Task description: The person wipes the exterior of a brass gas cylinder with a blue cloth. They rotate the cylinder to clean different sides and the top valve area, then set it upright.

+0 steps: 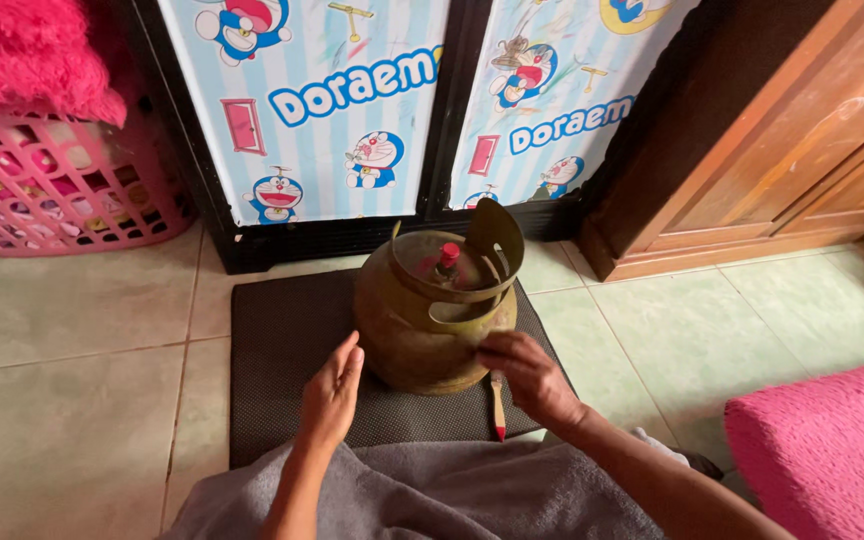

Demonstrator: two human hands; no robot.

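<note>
Gas cylinder [432,325] on dark mat [282,350], 2 hands [330,395] beside it, pink basket [62,185] full

cartoon-printed blue-striped cabinet panels [352,100] — behind, no packages

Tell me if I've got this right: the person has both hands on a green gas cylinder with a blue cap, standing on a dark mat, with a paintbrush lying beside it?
Not quite: the cap is red, not blue, as the head view shows. The rest holds: the left hand and right hand touch the green gas cylinder, which stands on the dark mat, and a paintbrush lies beside it.
</note>
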